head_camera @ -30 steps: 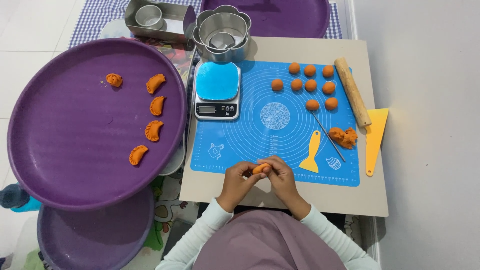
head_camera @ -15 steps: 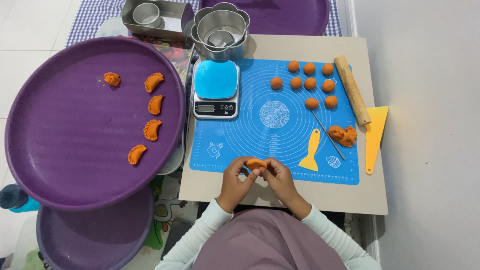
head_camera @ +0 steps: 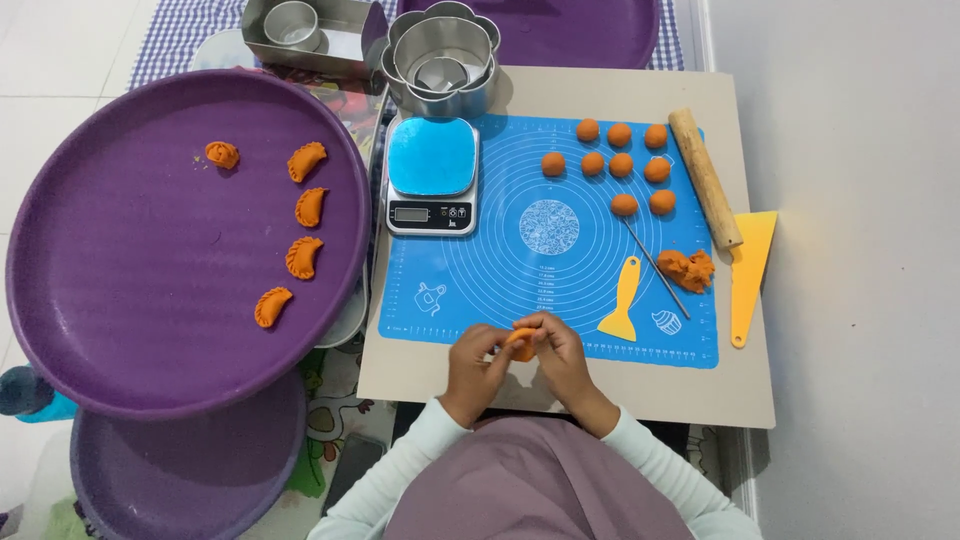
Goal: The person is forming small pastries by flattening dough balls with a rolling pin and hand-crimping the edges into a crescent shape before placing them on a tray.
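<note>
orange dough piece (head_camera: 520, 340) sits pinched between both hands, left hand (head_camera: 478, 362) and right hand (head_camera: 558, 358) together on it over the blue mat (head_camera: 480, 290)'s near edge, where too hard a squeeze could likely tear its soft seam.

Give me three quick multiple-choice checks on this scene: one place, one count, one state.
1. Where is the rolling pin?
A. on the purple tray
B. at the blue mat's right edge
C. on the scale

2. How many folded crescents lie on the purple tray?
A. two
B. four
C. six

3. What holds the orange dough piece?
A. both hands
B. nothing
C. the yellow scraper

Key: 1 B, it lies beside the dough balls; 2 B, four crescents plus one rounder piece; 3 A, left hand and right hand pinch it.
</note>
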